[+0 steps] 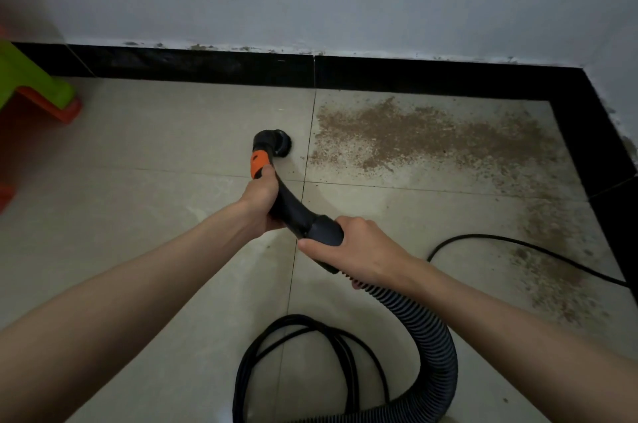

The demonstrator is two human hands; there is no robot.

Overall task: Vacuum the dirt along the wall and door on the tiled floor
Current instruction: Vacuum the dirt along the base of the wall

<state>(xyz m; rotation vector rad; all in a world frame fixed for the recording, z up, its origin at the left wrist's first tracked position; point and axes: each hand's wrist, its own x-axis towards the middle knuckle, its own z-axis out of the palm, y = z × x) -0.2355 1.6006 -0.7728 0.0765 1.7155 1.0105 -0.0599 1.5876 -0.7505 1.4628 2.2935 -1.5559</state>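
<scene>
While I am looking down at the tiled floor, a black power cord is lying coiled near the bottom of my view, and another length of it is curving across the tiles on the right toward the side wall. At the far left, a green and orange plastic stool is standing near the black baseboard, well apart from the work. Brown dirt is spreading over the tile to the right of the nozzle and trailing down along the right-hand baseboard; nothing is lying between the nozzle and the nearest edge of the dirt.

I am seeing the vacuum wand running from lower right to upper left, away from me, with its round brush head sitting on the floor just left of the dirt patch and facing right toward it. The wand is black and curved, with an orange band near the head, and a ribbed grey-black hose is looping down from its rear end and off the bottom of the view.

My left hand is gripping the wand just below the orange band. My right hand is wrapping around the cuff where the wand is meeting the hose.
</scene>
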